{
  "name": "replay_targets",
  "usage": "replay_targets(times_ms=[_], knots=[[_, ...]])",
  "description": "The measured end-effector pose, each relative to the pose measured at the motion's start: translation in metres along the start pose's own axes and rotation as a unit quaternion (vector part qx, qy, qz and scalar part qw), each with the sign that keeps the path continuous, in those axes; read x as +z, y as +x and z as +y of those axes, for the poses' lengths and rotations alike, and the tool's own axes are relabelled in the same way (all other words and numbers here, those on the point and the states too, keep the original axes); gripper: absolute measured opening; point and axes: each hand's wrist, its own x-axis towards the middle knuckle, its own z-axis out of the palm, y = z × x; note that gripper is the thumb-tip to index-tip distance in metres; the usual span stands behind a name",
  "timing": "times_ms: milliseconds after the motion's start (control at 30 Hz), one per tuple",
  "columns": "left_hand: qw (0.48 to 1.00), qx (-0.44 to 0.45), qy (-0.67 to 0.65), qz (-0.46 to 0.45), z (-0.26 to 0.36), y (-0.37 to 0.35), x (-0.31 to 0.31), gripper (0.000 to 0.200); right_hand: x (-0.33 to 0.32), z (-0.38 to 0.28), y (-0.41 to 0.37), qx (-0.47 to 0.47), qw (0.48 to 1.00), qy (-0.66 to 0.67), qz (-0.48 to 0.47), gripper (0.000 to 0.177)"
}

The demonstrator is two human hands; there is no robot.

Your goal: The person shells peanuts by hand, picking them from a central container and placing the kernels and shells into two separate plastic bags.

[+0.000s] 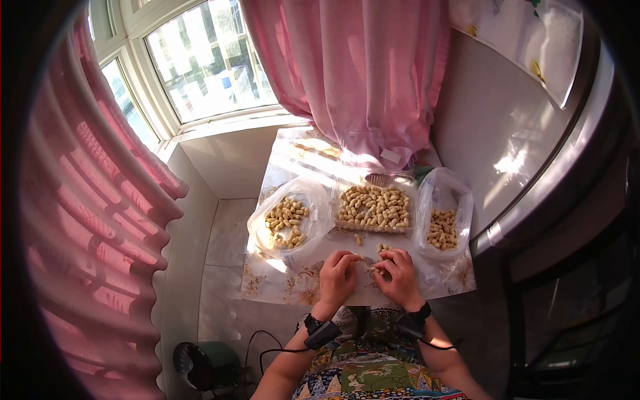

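Observation:
My left hand (339, 275) is closed in a pinch over the near part of the table, with a pale peanut showing at its fingertips. Close by on the right, my right hand (399, 273) has its fingers curled together around a peanut (375, 270), partly hidden by the fingers. Just beyond the hands, a few loose peanuts (358, 239) lie on the tablecloth. A clear plastic box (373, 229) full of unshelled peanuts (377, 205) stands behind them. Peanuts also lie in an open white plastic bag (319, 193) at left and another plastic bag (437, 190) at right.
The table has a floral cloth (303, 287). Pink curtains (353, 67) hang behind it and at the left, around a bright window (207, 60). A dark green round object (207, 365) is on the floor at lower left. Cables (267, 350) run from the wrist devices.

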Motion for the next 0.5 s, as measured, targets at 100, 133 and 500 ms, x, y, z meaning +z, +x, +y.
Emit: replay_targets(times_ms=[100,133,500], knots=[[1.0,0.004,-0.003,0.005,-0.0004,-0.0001,0.0003,0.021,0.0009,0.0011,-0.0006,0.0,1.0,-0.001,0.001,0.018],[1.0,0.004,-0.003,0.005,-0.0004,-0.0001,0.0003,0.021,0.0009,0.0009,-0.0006,0.001,1.0,-0.001,0.001,0.018],[1.0,0.009,-0.004,0.005,0.0027,0.0009,-0.0021,0.024,0.0011,0.0008,-0.0007,-0.003,1.0,-0.003,0.006,0.018]])
